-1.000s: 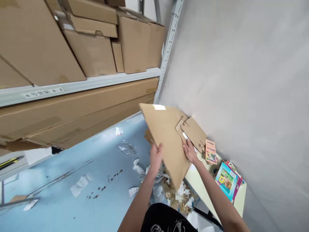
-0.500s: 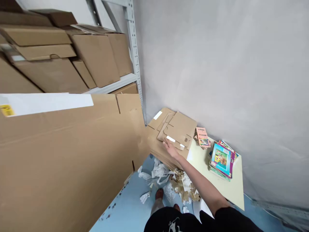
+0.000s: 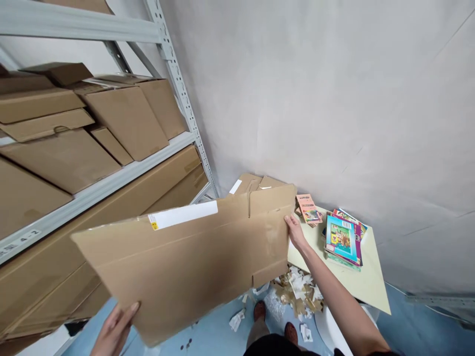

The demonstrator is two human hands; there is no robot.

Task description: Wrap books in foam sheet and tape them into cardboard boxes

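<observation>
A large flattened cardboard box spans the middle of the view, tilted, with a white label strip along its upper edge. My left hand grips its lower left corner, thumb on the near face. At the right edge, my right hand is closed on the cardboard with its fingertips partly hidden. Behind the sheet, the pile of flat cardboard shows only at its top; the sheet covers the rest.
Metal shelving with cardboard boxes stands at left. On the cream tabletop at right lie a stack of books and pink booklets. Paper and tape scraps litter the blue floor by a white bin.
The big cardboard sheet has moved right and away from the camera, now in front of the pile. My right hand has gone from the pile to the sheet's edge. My left hand has come into view.
</observation>
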